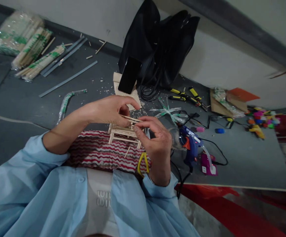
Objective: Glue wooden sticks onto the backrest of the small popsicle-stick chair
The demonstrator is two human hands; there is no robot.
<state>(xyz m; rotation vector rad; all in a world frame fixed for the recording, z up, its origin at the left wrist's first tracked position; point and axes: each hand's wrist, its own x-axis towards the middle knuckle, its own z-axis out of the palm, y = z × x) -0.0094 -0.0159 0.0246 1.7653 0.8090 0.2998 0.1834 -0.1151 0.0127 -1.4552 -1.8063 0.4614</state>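
A small frame of thin wooden sticks [123, 133] stands on a red and white striped cloth [95, 149] just in front of me. My left hand [107, 110] reaches over it from the left, fingers pinched on a thin stick [130, 118] lying across the frame's top. From the right, my right hand [155, 140] closes its fingers on the same stick's other end and on the frame's right side.
A blue glue gun [191, 146] with a black cord lies right of my hands. A black bag [157, 46] and a dark phone [129, 75] stand behind. Packs of chopsticks [31, 49], grey strips, pliers [184, 95] and coloured bits [261, 120] are scattered over the grey floor.
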